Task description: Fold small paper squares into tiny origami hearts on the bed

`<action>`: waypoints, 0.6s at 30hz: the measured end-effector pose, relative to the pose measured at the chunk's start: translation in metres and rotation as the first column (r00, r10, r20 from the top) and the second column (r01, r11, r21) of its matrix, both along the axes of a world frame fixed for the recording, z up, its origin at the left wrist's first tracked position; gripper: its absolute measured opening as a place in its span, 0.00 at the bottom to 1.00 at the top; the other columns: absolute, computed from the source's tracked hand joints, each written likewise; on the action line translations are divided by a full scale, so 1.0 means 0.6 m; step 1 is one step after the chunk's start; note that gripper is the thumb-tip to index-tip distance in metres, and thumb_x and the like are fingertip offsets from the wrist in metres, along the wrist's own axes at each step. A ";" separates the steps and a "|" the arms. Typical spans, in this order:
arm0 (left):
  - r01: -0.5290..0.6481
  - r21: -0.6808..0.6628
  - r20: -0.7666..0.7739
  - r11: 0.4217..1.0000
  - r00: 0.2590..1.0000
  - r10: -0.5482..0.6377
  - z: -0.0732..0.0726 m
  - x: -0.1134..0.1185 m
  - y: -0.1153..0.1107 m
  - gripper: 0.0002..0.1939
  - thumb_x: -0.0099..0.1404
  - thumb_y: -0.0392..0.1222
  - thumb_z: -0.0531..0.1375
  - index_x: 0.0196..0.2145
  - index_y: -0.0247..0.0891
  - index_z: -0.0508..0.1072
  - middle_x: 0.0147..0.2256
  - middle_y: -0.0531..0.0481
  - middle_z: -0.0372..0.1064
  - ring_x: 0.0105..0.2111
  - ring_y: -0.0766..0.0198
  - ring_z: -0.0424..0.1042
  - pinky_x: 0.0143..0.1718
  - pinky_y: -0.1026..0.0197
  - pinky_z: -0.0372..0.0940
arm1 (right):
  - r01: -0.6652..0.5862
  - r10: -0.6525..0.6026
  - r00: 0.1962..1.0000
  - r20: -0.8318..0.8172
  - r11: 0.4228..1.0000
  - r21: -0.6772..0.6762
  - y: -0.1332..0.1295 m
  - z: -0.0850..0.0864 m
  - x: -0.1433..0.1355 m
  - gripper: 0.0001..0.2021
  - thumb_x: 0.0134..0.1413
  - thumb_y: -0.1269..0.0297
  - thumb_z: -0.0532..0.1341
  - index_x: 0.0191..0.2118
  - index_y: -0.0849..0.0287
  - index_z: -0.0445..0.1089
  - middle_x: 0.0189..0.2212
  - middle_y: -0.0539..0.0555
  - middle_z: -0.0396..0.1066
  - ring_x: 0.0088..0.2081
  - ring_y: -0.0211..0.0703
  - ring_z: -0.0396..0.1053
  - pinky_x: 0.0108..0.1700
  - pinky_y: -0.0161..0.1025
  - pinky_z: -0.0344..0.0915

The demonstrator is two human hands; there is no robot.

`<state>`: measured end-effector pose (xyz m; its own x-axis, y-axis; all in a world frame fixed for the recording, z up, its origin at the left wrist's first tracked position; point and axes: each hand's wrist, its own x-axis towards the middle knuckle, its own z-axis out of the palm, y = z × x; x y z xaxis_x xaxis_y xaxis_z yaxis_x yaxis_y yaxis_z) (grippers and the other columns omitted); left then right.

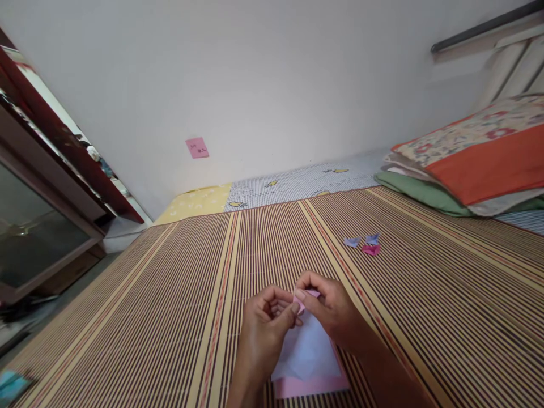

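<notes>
Between my two hands is a small piece of folded pink paper. My left hand pinches its left side between thumb and forefinger, the other fingers curled. My right hand grips its upper right part with thumb and fingertips. Parts of the paper are hidden behind the fingers. Below my hands lies a pale bluish-white sheet, with a pink sheet showing from under its lower edge. Further off, to the right, sit two small folded lilac papers and a magenta one.
A striped bamboo mat covers the bed. Folded bedding is stacked at the right by the wall. One pink note sticks to the white wall. A turquoise item lies at the lower left, and a glass-fronted cabinet stands beyond the left edge.
</notes>
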<state>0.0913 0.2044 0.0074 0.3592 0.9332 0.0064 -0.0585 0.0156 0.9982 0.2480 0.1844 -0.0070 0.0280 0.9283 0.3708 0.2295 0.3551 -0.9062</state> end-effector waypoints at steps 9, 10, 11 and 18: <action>-0.096 0.034 0.069 0.995 0.993 0.093 -0.007 0.000 0.004 0.10 0.61 0.44 0.68 0.30 0.35 0.75 0.24 0.51 0.74 0.24 0.66 0.72 0.28 0.65 0.65 | -0.077 0.055 0.973 -0.222 0.993 -0.090 0.005 -0.012 0.014 0.09 0.59 0.58 0.64 0.38 0.59 0.72 0.30 0.51 0.71 0.32 0.42 0.69 0.34 0.36 0.65; -0.099 0.029 0.079 0.995 0.992 0.097 -0.007 -0.002 0.004 0.10 0.60 0.44 0.68 0.30 0.35 0.75 0.24 0.51 0.75 0.24 0.66 0.72 0.28 0.65 0.65 | -0.074 0.053 0.974 -0.220 0.993 -0.088 0.005 -0.013 0.018 0.09 0.59 0.59 0.64 0.37 0.59 0.72 0.29 0.50 0.71 0.31 0.41 0.69 0.34 0.36 0.64; -0.101 0.025 0.082 0.995 0.992 0.099 -0.007 -0.004 0.005 0.10 0.60 0.44 0.68 0.30 0.35 0.75 0.24 0.51 0.75 0.24 0.66 0.72 0.28 0.65 0.65 | -0.071 0.053 0.977 -0.207 0.994 -0.083 0.005 -0.013 0.020 0.09 0.60 0.59 0.63 0.35 0.59 0.72 0.27 0.49 0.69 0.30 0.40 0.67 0.33 0.36 0.63; -0.076 0.010 0.098 0.997 0.992 0.075 -0.005 -0.006 0.005 0.10 0.61 0.44 0.68 0.30 0.35 0.74 0.24 0.52 0.74 0.24 0.66 0.72 0.28 0.65 0.65 | 0.019 -0.019 0.999 -0.045 1.000 -0.004 -0.001 -0.003 0.020 0.13 0.65 0.59 0.59 0.29 0.58 0.67 0.22 0.46 0.60 0.26 0.38 0.59 0.28 0.35 0.56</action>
<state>0.0877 0.2073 0.0043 0.2849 0.9572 0.0508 -0.1564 -0.0059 0.9877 0.2599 0.1837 -0.0090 0.0622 0.9287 0.3657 0.1954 0.3479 -0.9169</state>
